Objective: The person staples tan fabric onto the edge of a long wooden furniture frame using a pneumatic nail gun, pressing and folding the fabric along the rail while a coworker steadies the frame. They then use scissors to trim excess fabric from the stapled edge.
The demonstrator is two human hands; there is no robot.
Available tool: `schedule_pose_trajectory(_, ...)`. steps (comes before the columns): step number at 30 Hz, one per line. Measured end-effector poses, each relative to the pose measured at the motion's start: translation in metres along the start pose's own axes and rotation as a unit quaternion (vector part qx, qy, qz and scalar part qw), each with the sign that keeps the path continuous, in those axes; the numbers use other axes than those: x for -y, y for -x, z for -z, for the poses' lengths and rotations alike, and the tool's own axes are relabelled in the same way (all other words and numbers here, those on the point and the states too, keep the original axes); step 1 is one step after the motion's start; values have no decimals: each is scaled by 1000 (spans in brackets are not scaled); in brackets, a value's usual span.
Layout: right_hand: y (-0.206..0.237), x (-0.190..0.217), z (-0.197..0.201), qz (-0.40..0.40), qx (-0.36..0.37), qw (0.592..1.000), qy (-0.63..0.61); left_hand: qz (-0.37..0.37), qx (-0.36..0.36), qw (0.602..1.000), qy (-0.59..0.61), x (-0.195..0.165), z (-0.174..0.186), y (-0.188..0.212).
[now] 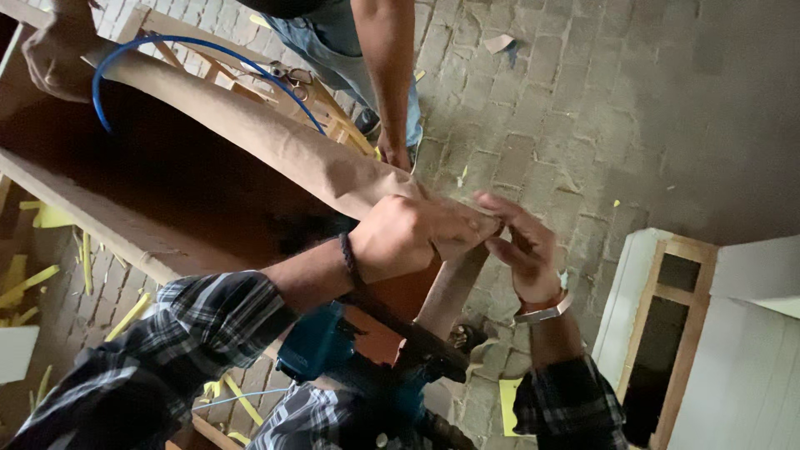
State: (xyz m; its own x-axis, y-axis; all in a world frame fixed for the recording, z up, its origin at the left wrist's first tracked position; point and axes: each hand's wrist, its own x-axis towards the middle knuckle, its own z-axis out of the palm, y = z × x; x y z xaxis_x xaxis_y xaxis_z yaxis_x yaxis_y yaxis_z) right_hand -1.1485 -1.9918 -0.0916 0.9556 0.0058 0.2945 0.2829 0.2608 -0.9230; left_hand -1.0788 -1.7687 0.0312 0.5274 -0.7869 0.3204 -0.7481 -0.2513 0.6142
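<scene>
the left hand [408, 237] is closed over the near end of the brown sheet [250, 133], pinching it down on the wooden frame [100, 225]. the right hand [521, 250] nips the same corner with curled fingertips, just right of the left. best to keep both grips close and the sheet taut. a teal power tool [333, 350] sits nearer, below the wrists.

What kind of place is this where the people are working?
Probably a furniture or upholstery workshop. Both hands, left hand and right hand, pinch brown sheet material over a wooden frame, a teal power tool sits below, and yellow offcuts litter the brick floor.
</scene>
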Motion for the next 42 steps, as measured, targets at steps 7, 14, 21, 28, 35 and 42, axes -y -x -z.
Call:
schedule_pose_trajectory(7,7,-3,-5,-75,-65,994,-48,39,-7,996,-74,-9,13,-11)
schedule_pose_trajectory(14,3,1,-6,-37,-55,996,-55,92,-77,990,-72,-26,5,-3)
schedule_pose_trajectory(21,-4,19,-6,19,22,992,125,70,-12,997,-1,-6,3,19)
schedule_pose_trajectory(28,-2,6,-4,-22,-68,990,123,229,-63,968,83,19,-2,17)
schedule_pose_trajectory(35,-5,-5,0,-57,-83,994,47,161,-40,986,-3,10,11,16)
schedule_pose_trajectory(42,-11,7,-5,-101,-122,983,89,95,0,993,-70,6,8,10)
